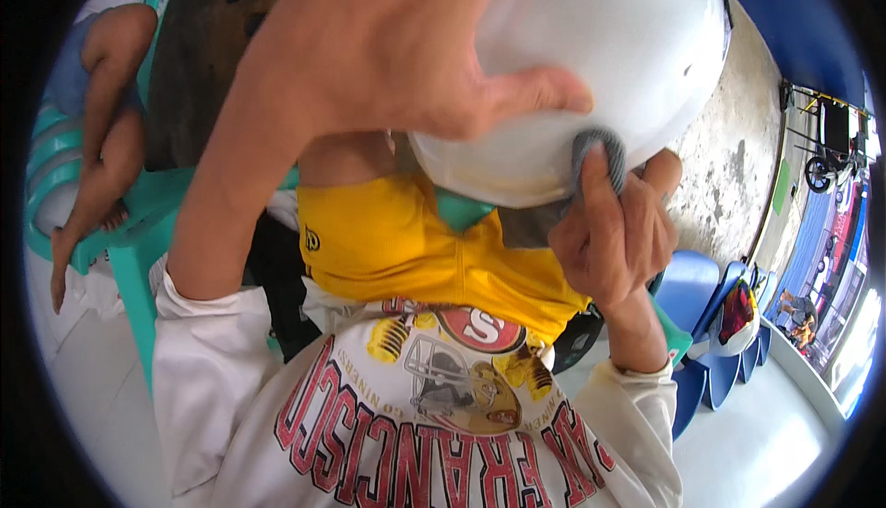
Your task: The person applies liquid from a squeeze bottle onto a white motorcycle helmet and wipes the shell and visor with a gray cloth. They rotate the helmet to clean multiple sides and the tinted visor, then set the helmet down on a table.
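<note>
The white rounded shell [600,37] sits beneath the left hand [388,56] and ahead of the right hand [614,231]. The right hand presses a grey cloth [616,150] against its near side. The left thumb is spread wide; fingertips exceed the frame, so grip is indeterminable. Cloth work appears under way; finished and unfinished areas are indistinguishable.
</note>
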`<state>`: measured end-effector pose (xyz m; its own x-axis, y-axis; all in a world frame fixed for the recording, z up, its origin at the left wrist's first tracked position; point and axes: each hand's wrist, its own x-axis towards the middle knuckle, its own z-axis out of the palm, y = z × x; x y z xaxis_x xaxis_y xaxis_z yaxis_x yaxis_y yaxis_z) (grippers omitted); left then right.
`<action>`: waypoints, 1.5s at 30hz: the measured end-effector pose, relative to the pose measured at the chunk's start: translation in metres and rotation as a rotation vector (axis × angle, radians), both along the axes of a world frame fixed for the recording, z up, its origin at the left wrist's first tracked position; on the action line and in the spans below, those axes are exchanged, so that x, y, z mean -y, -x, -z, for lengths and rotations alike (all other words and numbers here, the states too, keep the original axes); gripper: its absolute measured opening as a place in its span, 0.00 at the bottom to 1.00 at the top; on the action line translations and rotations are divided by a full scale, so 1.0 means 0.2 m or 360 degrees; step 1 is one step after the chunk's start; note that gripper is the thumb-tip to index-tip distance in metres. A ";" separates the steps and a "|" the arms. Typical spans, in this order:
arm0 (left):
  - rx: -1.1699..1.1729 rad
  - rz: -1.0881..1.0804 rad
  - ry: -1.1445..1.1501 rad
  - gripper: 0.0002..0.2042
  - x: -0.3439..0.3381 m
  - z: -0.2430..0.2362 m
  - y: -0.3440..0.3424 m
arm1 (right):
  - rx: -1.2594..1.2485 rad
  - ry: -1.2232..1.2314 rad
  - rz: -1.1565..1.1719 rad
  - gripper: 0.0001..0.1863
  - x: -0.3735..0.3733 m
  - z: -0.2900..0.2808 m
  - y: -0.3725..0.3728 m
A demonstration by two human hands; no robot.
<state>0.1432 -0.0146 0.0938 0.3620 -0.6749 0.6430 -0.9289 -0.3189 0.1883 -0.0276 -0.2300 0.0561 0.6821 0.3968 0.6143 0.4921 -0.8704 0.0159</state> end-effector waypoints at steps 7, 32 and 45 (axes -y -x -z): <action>0.0003 -0.0033 -0.0018 0.48 0.00 -0.01 0.00 | -0.0087 0.0139 0.0075 0.24 0.07 -0.05 0.01; -0.0110 0.0002 0.0027 0.48 0.05 -0.09 -0.04 | 0.0073 0.0000 -0.0013 0.19 0.00 0.12 0.08; -0.0279 -0.0390 -0.0390 0.46 0.03 -0.14 0.05 | -0.0189 0.0312 -0.0281 0.18 -0.02 0.01 0.08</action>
